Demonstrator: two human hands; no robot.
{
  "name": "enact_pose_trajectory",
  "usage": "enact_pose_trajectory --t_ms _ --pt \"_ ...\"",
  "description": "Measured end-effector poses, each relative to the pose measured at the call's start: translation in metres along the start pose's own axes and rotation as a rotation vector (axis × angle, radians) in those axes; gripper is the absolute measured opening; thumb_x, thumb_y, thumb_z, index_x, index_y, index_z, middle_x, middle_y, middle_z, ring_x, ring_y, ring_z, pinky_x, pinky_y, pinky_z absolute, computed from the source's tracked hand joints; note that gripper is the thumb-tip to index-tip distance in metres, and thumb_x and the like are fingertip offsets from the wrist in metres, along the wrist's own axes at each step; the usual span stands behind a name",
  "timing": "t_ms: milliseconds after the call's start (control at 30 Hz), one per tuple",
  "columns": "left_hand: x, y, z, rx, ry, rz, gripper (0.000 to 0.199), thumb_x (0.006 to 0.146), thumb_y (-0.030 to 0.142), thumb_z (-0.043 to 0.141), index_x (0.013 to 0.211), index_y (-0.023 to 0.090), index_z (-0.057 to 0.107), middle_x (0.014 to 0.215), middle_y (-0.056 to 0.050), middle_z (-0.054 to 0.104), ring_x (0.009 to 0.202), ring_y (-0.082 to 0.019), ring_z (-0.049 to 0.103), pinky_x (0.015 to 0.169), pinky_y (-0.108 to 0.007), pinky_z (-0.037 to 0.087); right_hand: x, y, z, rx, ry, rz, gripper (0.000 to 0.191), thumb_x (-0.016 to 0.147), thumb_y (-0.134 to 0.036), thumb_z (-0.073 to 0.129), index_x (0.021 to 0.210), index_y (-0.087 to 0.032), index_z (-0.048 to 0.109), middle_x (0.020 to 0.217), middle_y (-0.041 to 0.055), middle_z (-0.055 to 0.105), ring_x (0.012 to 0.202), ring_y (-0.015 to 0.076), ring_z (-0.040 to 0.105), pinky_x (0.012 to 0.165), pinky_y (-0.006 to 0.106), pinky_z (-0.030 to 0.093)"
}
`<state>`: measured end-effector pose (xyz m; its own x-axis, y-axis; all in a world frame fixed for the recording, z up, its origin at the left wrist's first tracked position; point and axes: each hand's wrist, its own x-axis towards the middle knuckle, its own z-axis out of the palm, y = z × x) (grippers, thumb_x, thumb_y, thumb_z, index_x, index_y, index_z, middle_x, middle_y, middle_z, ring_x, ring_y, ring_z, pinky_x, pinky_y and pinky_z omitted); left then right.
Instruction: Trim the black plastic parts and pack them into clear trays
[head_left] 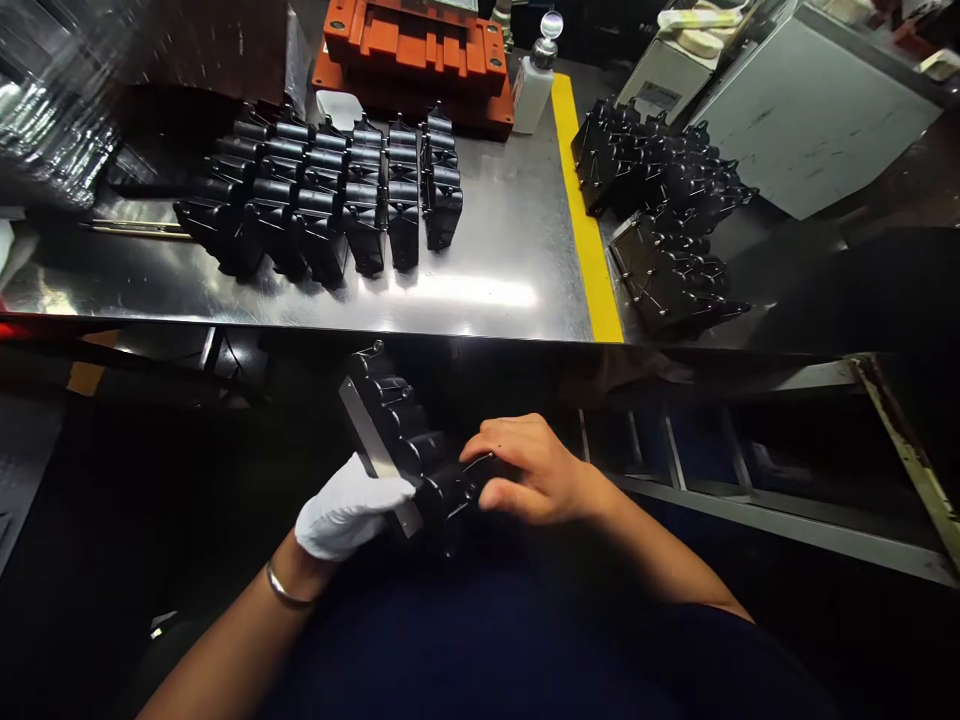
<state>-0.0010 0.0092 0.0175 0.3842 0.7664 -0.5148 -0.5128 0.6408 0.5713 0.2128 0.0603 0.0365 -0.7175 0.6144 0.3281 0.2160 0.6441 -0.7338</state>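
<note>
A black ribbed part (409,430) with a flat grey metal side is held tilted below the table edge. My left hand (352,508), in a white glove, grips it by the grey side, thumb over the edge. My right hand (532,470) is bare and sits at the part's lower right end, thumb and fingers apart around a dark piece there; the contact is hard to make out. On the metal table stand several like black parts (365,200) in a row.
The steel table (495,250) has a yellow stripe (589,230); more black parts (667,270) lie right of it. Behind stand an orange fixture (420,50), a white bottle (532,92) and a grey box (810,110). A metal frame (787,520) is at lower right.
</note>
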Motion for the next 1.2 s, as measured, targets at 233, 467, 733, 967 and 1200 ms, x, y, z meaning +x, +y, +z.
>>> enact_pose_trajectory --t_ms 233,467,733,967,1200 --pt "0.000 0.001 0.004 0.022 -0.030 0.038 0.030 0.053 0.026 0.086 0.078 0.012 0.078 0.066 -0.007 0.072 0.057 -0.017 0.063 0.057 -0.025 0.051 0.005 0.001 0.011 -0.103 0.046 -0.100 0.058 0.087 -0.065 0.047 0.052 -0.019 0.040 0.050 -0.0050 0.033 0.047 0.0080 0.030 0.045 0.025 0.021" --pt "-0.002 -0.008 0.007 -0.107 0.083 0.045 0.024 0.057 0.025 0.085 0.076 0.013 0.076 0.065 -0.005 0.071 0.059 -0.016 0.064 0.058 -0.025 0.053 0.005 0.008 0.011 -0.254 0.154 -0.122 0.058 0.089 -0.060 0.047 0.050 -0.018 0.041 0.048 -0.0042 0.034 0.047 0.0082 0.031 0.047 0.026 0.021" --pt "0.000 -0.012 0.010 -0.219 0.116 0.001 0.025 0.063 0.020 0.080 0.086 0.015 0.073 0.078 -0.005 0.074 0.069 -0.018 0.069 0.068 -0.026 0.057 0.007 0.007 0.012 -0.325 0.204 -0.049 0.054 0.093 -0.058 0.042 0.055 -0.018 0.046 0.052 -0.0023 0.040 0.050 0.0099 0.035 0.049 0.026 0.027" --pt "0.001 -0.006 0.020 -0.504 0.283 -0.129 0.018 0.080 0.002 0.057 0.075 0.015 0.068 0.077 0.000 0.073 0.070 -0.010 0.070 0.071 -0.017 0.057 0.008 0.008 0.002 -0.217 0.203 -0.017 0.046 0.100 -0.041 0.032 0.067 -0.018 0.053 0.056 -0.0007 0.046 0.051 0.0105 0.042 0.050 0.025 0.033" --pt "0.001 0.004 0.027 -0.779 0.395 -0.272 0.033 0.096 0.010 0.037 0.077 0.014 0.065 0.068 0.001 0.070 0.061 -0.007 0.070 0.065 -0.015 0.058 0.013 0.014 -0.018 -0.436 0.117 -0.084 0.037 0.095 -0.033 0.048 0.064 -0.017 0.058 0.052 -0.0008 0.049 0.049 0.0101 0.043 0.048 0.025 0.029"
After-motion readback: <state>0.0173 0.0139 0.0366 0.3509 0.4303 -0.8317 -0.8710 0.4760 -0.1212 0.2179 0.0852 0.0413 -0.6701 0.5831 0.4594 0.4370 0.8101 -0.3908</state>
